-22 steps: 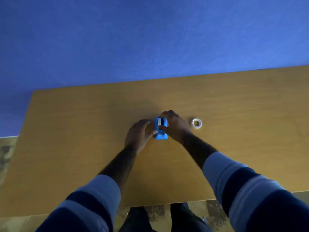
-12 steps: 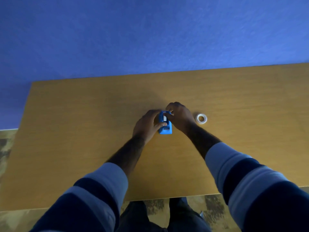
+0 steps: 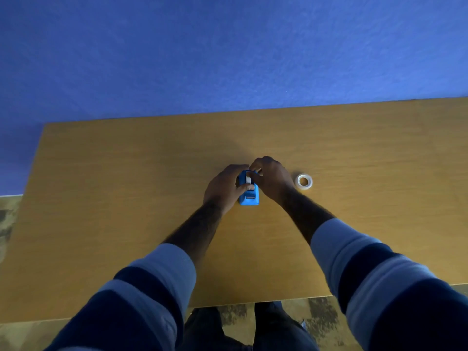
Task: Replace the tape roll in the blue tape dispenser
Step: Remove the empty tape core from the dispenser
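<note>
The blue tape dispenser (image 3: 249, 196) stands on the wooden table (image 3: 126, 198), near its middle. My left hand (image 3: 224, 188) grips the dispenser's left side, thumb across its top. My right hand (image 3: 272, 182) is on the right side, and its fingertips pinch the white tape roll (image 3: 248, 179) that sits in the dispenser's upper part. A second tape roll (image 3: 304, 181), white and ring-shaped, lies flat on the table just right of my right hand. The dispenser's far end is hidden by my fingers.
A blue wall (image 3: 228, 59) rises behind the table's far edge. The near edge runs just above my legs (image 3: 240, 330), with patterned floor (image 3: 10, 219) visible at the left and below.
My left hand has closed in from beside the dispenser to grip it. My right fingers have shifted up onto the roll in the dispenser. The loose roll has not moved.
</note>
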The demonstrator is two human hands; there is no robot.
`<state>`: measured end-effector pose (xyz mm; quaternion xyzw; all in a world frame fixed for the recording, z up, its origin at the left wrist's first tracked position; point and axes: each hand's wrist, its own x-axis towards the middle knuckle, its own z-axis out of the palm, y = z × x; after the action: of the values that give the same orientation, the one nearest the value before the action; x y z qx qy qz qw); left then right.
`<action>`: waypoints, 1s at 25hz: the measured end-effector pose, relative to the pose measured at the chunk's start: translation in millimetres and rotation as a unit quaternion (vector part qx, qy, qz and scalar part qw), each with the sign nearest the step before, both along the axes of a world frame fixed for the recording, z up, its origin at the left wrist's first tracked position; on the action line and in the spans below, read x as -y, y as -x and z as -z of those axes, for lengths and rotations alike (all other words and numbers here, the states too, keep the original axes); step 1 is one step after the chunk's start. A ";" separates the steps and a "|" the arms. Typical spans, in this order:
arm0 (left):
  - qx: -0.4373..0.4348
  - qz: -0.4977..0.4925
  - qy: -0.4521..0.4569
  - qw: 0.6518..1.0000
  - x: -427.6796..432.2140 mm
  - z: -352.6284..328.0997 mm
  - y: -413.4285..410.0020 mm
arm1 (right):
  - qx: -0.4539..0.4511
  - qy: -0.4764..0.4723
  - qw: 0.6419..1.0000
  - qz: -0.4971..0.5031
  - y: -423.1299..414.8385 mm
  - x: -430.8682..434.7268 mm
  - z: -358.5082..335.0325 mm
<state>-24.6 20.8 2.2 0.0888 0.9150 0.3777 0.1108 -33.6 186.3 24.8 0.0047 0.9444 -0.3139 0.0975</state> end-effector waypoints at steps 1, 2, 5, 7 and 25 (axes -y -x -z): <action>-0.001 0.001 0.001 1.000 -0.4 0.6 0.6 | -0.001 0.000 1.000 -0.001 1.6 0.1 -0.3; 0.001 0.002 0.002 1.000 -0.4 0.9 1.0 | -0.002 -0.002 1.000 -0.001 2.5 -0.1 -0.2; 0.002 0.005 0.006 1.000 1.2 3.9 1.5 | 0.005 0.002 1.000 -0.004 1.1 -2.4 0.4; -0.001 0.011 0.008 1.000 2.4 5.1 1.6 | 0.011 -0.001 1.000 -0.016 -0.5 -4.5 1.6; -0.008 0.041 0.012 0.999 2.9 1.7 6.1 | 0.021 0.034 0.999 0.008 1.1 -10.0 1.2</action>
<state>-30.7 17.8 0.5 0.1281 0.9159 0.3609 0.1203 -34.7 196.2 23.6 0.0151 0.9309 -0.3465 0.1145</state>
